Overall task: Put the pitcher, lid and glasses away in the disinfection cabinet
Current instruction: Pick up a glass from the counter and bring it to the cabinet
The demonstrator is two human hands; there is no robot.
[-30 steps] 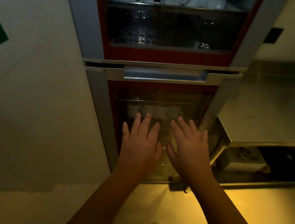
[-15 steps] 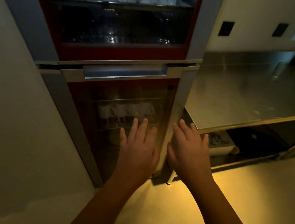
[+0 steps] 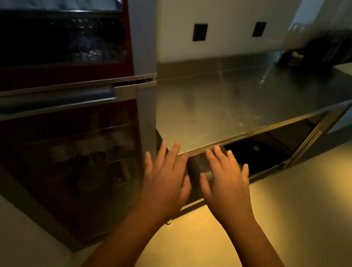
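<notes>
cabinet beside left hand, right hand alongside

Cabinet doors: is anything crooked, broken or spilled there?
Nothing stands out. Both doors of the disinfection cabinet look shut and straight, with no spill on the floor. The left hand and right hand are open and hold nothing.

No text, label, brand, number or sign can be read anywhere in front of you. The front of the disinfection cabinet, at your 9 o'clock, is too dark and blurred to yield any marking. The dark wall plates at 12 o'clock look plain.
</notes>
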